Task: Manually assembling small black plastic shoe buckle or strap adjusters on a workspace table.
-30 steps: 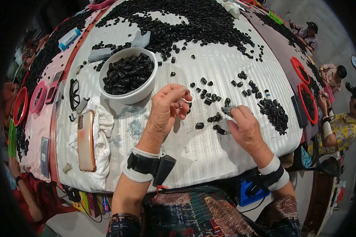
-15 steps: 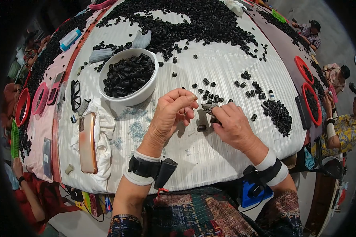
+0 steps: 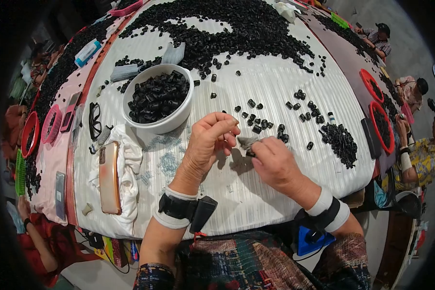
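My left hand point(image 3: 209, 145) hovers over the white-covered table, thumb and fingers curled together; anything between the tips is too small to make out. Facing it, my right hand point(image 3: 279, 162) pinches a small black plastic piece point(image 3: 250, 152), mostly hidden by the fingers. Something grey and cloth-like point(image 3: 246, 141) shows at this hand's fingertips. Just beyond both hands lie several loose black cylindrical pieces point(image 3: 257, 129). To the right is a heap of thin black parts point(image 3: 340, 144). A white tub point(image 3: 159, 126) full of black pieces stands beyond my left hand.
A large spread of black pieces point(image 3: 246, 34) covers the far table. At left are a phone point(image 3: 109, 178) on a white cloth point(image 3: 130, 166), and glasses point(image 3: 95, 121). A dark oblong case point(image 3: 370, 138) and red baskets point(image 3: 375, 107) lie right. Other people sit along both sides.
My right hand has moved slightly left and nearer me, to where a black piece lay on the table; it now pinches one there. Black pieces it covered now show. My left hand has barely moved.
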Motion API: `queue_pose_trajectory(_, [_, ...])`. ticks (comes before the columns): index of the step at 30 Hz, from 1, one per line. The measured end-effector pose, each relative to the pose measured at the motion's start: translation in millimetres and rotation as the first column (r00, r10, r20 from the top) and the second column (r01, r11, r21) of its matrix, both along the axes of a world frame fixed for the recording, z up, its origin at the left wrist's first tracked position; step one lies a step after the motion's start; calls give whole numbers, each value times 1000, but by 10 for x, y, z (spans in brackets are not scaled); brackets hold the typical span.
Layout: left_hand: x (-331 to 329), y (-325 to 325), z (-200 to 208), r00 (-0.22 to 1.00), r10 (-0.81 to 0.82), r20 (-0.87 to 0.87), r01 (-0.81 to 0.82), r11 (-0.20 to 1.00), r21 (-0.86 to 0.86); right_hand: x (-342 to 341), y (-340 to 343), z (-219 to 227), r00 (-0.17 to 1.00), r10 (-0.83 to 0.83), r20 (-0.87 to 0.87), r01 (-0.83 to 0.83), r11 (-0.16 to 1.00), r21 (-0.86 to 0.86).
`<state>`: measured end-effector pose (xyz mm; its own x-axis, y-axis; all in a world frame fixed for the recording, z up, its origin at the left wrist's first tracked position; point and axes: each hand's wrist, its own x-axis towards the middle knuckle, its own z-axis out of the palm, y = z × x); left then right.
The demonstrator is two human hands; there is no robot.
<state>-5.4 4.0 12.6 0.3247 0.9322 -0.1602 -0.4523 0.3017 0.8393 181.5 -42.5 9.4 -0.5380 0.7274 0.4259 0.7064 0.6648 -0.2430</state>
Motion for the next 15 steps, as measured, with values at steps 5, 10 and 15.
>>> queue_pose_trajectory(5, [13, -54, 39, 995, -49, -85, 51, 998, 21, 4, 25, 180, 969, -102, -226, 120, 991, 65])
queue_pose_trajectory(10, [128, -77, -10, 980, -131, -151, 137, 990, 30, -101, 104, 208, 970, -74, -232, 124, 970, 207])
queue_pose_trajectory(15, [69, -71, -43, 988, -70, -134, 79, 995, 67, -201, 93, 226, 976, -8, -217, 53, 977, 206])
